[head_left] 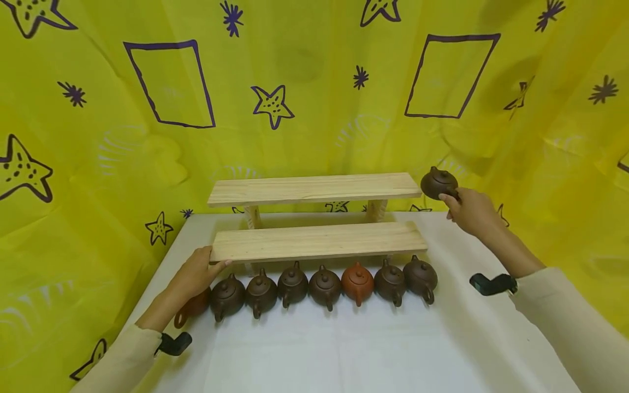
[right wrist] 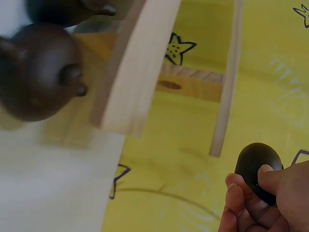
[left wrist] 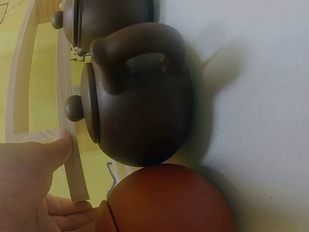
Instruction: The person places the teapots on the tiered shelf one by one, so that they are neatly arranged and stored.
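My right hand point(head_left: 473, 212) grips a dark brown teapot point(head_left: 437, 183) by its handle, up in the air beside the right end of the upper shelf board point(head_left: 314, 189). In the right wrist view the thumb presses on this teapot point(right wrist: 258, 166), with fingers curled beneath. My left hand point(head_left: 193, 271) holds the left end of the lower board point(head_left: 319, 242) of the wooden shelf, thumb on one face and fingers on the other. Close under that hand sit a reddish teapot point(left wrist: 169, 203), partly hidden by the hand in the head view, and a dark brown teapot point(left wrist: 145, 106).
Along the front of the shelf stands a row of several teapots, mostly dark brown, with an orange-red teapot point(head_left: 357, 283) among them. Their handles point toward me. A white table point(head_left: 334, 355) lies beneath, and a yellow patterned cloth point(head_left: 314, 65) hangs behind.
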`<action>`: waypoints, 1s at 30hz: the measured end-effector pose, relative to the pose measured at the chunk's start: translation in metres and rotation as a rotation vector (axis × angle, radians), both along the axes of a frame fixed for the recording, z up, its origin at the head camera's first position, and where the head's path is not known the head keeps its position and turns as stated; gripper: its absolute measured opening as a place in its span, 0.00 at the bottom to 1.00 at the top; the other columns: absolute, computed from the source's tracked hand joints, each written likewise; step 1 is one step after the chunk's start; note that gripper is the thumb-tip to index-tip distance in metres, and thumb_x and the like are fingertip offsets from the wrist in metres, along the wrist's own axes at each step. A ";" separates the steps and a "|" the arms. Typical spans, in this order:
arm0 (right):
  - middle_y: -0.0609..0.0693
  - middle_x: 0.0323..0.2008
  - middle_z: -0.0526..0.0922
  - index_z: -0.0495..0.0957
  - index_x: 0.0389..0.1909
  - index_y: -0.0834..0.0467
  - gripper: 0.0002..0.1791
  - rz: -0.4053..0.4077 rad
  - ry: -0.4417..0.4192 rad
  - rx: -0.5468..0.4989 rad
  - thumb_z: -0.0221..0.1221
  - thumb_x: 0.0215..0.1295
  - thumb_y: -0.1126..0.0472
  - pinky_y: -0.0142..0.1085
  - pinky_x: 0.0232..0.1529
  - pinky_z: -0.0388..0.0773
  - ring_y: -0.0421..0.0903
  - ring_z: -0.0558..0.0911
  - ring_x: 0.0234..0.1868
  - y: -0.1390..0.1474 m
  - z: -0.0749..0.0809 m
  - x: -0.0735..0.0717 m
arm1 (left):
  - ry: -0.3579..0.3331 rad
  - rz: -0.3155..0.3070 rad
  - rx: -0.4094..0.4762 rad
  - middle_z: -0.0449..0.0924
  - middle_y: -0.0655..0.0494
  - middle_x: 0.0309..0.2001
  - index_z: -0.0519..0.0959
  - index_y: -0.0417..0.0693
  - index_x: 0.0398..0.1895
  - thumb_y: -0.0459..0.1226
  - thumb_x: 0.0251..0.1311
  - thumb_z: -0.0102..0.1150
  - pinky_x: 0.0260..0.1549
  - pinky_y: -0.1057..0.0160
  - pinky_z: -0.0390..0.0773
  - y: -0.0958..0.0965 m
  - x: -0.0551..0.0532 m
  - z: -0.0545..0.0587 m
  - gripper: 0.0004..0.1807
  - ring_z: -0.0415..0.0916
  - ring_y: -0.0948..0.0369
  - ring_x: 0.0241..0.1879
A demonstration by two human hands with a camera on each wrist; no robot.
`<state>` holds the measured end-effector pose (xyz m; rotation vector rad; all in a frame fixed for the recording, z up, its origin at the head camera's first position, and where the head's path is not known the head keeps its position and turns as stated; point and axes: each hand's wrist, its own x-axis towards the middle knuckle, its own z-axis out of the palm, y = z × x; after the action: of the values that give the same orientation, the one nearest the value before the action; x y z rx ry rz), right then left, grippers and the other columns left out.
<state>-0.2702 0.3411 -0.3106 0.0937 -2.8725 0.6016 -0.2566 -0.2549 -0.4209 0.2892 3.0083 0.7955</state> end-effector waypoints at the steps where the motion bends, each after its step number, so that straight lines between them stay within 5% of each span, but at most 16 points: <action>1: 0.57 0.23 0.82 0.77 0.32 0.68 0.29 0.002 -0.010 0.001 0.44 0.87 0.50 0.42 0.27 0.70 0.54 0.76 0.26 -0.005 0.004 -0.006 | -0.004 0.005 -0.004 0.68 0.16 0.63 0.62 0.15 0.68 0.47 0.78 0.59 0.63 0.30 0.71 0.000 0.001 0.000 0.40 0.69 0.26 0.65; 9: 0.62 0.26 0.83 0.78 0.32 0.70 0.29 0.037 -0.067 0.016 0.46 0.87 0.51 0.54 0.38 0.77 0.60 0.81 0.32 -0.042 0.010 -0.039 | -0.022 0.026 -0.019 0.68 0.16 0.64 0.60 0.16 0.71 0.49 0.78 0.58 0.64 0.30 0.70 0.002 0.002 -0.003 0.43 0.69 0.26 0.66; 14: 0.61 0.25 0.85 0.78 0.35 0.72 0.28 0.059 -0.085 0.010 0.47 0.86 0.51 0.53 0.37 0.79 0.58 0.82 0.30 -0.057 0.006 -0.053 | -0.023 0.038 -0.028 0.67 0.17 0.65 0.59 0.17 0.72 0.50 0.78 0.57 0.64 0.31 0.70 0.000 0.003 -0.004 0.43 0.68 0.26 0.66; 25: 0.63 0.27 0.88 0.80 0.36 0.74 0.29 0.057 -0.091 0.003 0.46 0.87 0.52 0.60 0.46 0.79 0.67 0.84 0.36 -0.061 0.005 -0.063 | 0.003 0.028 -0.034 0.68 0.17 0.63 0.60 0.15 0.71 0.48 0.78 0.58 0.63 0.31 0.71 0.002 0.001 0.000 0.42 0.70 0.27 0.65; 30: 0.66 0.28 0.86 0.79 0.37 0.74 0.30 0.036 -0.056 -0.007 0.48 0.85 0.49 0.56 0.40 0.79 0.66 0.83 0.35 -0.061 0.002 -0.061 | -0.010 0.036 -0.028 0.68 0.17 0.64 0.59 0.16 0.72 0.49 0.78 0.58 0.63 0.31 0.71 0.002 0.000 -0.001 0.42 0.69 0.27 0.66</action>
<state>-0.3308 0.2800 -0.3083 0.1293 -2.9278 0.6307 -0.2567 -0.2534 -0.4220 0.2301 3.0206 0.7541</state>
